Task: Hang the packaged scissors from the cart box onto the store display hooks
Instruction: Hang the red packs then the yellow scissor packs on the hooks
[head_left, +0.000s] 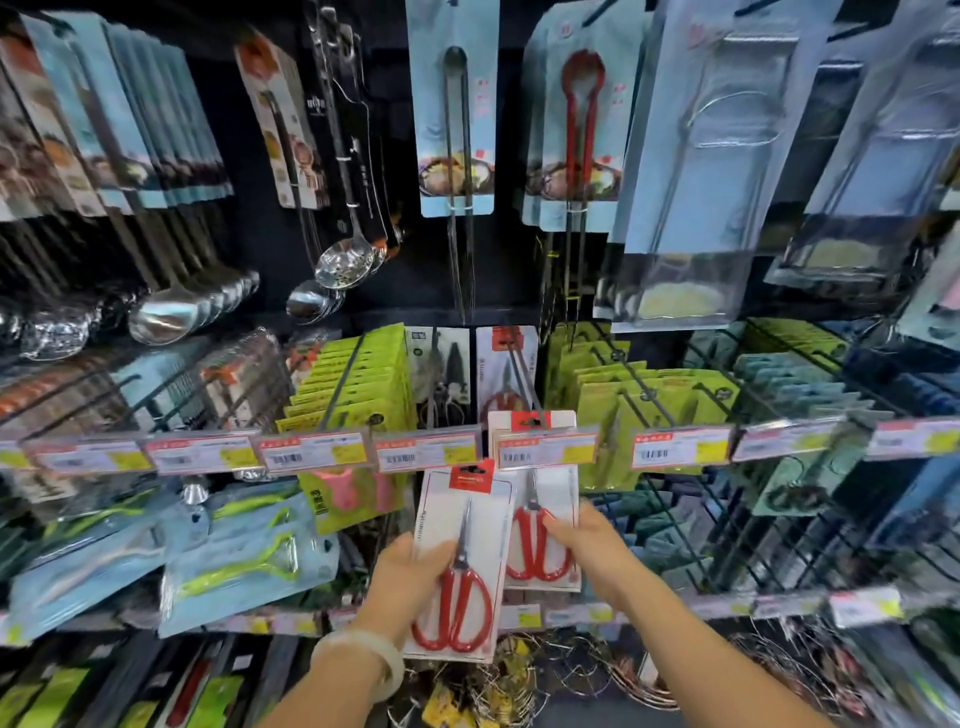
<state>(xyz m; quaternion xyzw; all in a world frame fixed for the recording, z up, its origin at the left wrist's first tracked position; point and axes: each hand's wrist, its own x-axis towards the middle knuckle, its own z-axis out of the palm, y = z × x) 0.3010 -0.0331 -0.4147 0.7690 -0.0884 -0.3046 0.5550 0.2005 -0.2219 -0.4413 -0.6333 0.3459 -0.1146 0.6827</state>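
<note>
Hanging was the step in hand: the left hand (415, 566) clamped a scissors pack (460, 561) below the price rail (431, 449), the right hand (582, 540) pinched a hung pack (540, 525), and next its hole likely needed threading onto the hook (524, 387).

Black display hooks (524, 384) above the price label rail (431, 447), red scissors pack (540, 499) hanging there, green packs (358, 384) left of it
</note>
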